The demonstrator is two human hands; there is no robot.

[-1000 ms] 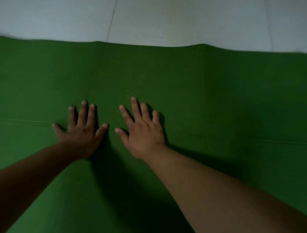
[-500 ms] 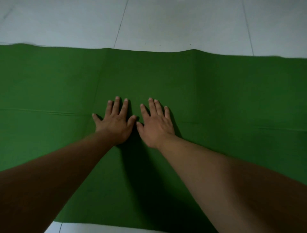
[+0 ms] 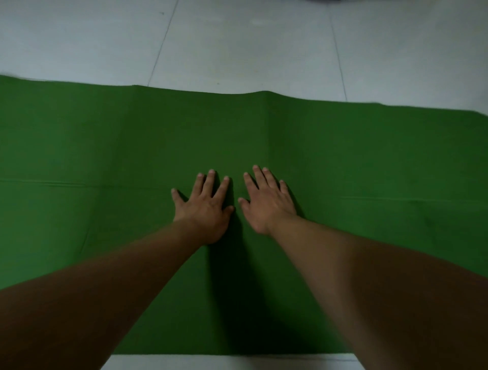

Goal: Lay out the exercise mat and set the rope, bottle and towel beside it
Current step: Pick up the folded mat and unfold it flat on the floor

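On the tiled floor point(image 3: 237, 39), creased green mat point(image 3: 369, 158) under both flat, spread hands point(image 3: 204, 211) point(image 3: 266, 204)

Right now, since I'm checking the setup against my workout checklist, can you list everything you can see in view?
exercise mat: one, green, spread on the floor across the full width of the view, fold creases showing, a slight hump along its far edge
floor: one, pale grey tiles, beyond the mat's far edge and a strip at its near edge
dark thing: one, cut off at the top edge, too little shown to identify
left hand: one, flat on the mat's middle, fingers spread
right hand: one, flat on the mat, close beside the left hand
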